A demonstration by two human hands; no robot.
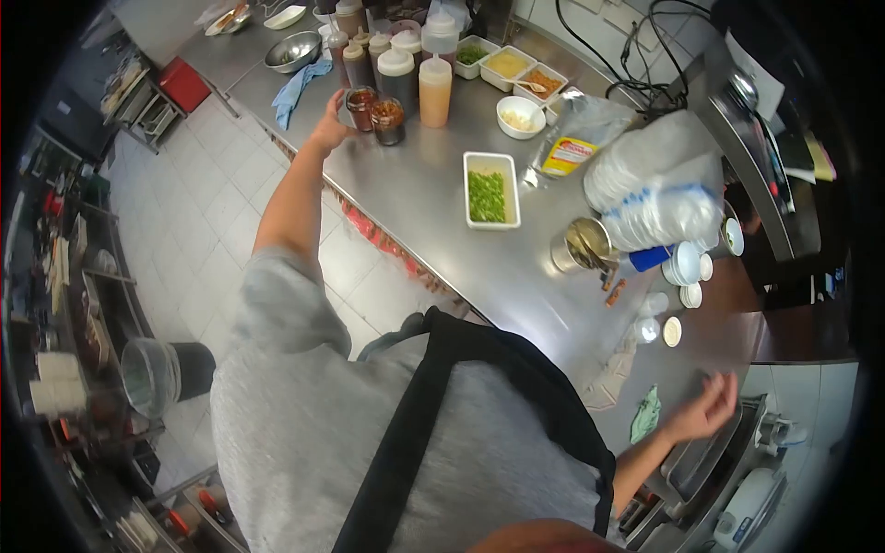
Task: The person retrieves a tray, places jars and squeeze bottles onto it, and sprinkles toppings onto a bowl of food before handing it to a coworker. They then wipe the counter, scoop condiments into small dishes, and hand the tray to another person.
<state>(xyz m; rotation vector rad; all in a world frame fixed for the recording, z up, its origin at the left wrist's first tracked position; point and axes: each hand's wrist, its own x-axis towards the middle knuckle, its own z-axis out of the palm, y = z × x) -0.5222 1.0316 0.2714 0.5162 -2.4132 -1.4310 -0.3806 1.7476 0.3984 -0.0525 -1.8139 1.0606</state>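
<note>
At the counter's left edge my left hand (pixel 334 125) reaches out with fingers and thumb spread, its fingertips right beside a glass jar of dark red sauce (pixel 359 109). A second open jar (pixel 388 123) with chunky reddish contents stands against the first. Behind them are several squeeze bottles, among them one with orange sauce (pixel 435 92). My right hand (pixel 705 410) hangs over the right side, near a green cloth (pixel 646 415), its fingers loosely bent and nothing visible in them. A white tub of chopped green onion (pixel 491 191) sits mid-counter.
Small tubs of toppings (pixel 508 64) and a white bowl (pixel 521 118) line the back. To the right are a foil pouch (pixel 579 138), stacked plastic lids (pixel 659 180) and a metal container with utensils (pixel 583 246). A blue cloth (pixel 300 92) lies by a steel bowl (pixel 293 52).
</note>
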